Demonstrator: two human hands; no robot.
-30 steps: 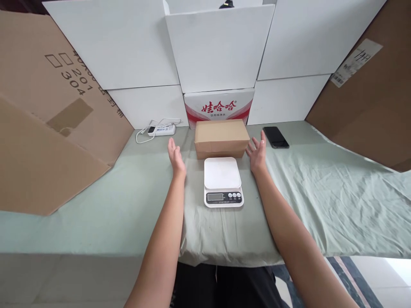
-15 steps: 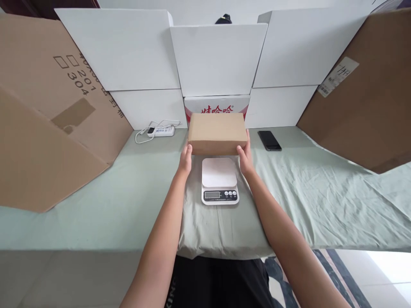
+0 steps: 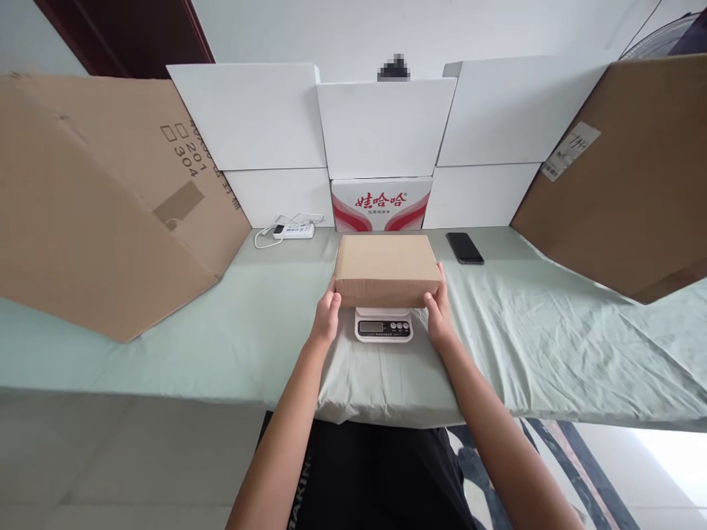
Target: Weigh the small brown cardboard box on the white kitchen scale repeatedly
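Cardboard box [image 3: 385,269] sits flat over the white kitchen scale [image 3: 384,326], covering its platform so only the display strip shows. I have my left hand [image 3: 327,318] at its near left corner and my right hand [image 3: 437,313] at the near right, fingers closed against the two ends. I judge it light and fairly stiff, with dry matte faces that should not slip. Pressing the short ends low near the bottom edge seems the safest hold. A phone [image 3: 465,248] lies well apart on the cloth-covered tabletop [image 3: 552,346].
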